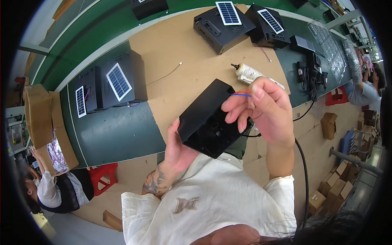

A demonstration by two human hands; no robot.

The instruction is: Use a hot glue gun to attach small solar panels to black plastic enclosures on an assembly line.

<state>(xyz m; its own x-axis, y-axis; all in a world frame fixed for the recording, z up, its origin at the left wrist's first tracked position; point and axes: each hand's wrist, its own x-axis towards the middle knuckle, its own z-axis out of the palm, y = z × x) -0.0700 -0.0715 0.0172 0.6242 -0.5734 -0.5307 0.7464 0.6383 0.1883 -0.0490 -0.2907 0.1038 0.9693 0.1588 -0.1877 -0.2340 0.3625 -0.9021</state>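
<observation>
Black housing point(203, 105) sits tilted in left hand point(179, 152), fingers wrapped on its left end. Right hand point(270, 109) pinches 2 wires point(241, 95), red and blue, at its upper right. Looks like wire routing; next move calls for steady housing, gentle pull.

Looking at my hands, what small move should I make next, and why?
Perhaps gently guide the red and blue wires toward the inside of the black box: your right hand appears to pinch them beside the box's edge, while your left hand supports the box's left side.
</observation>
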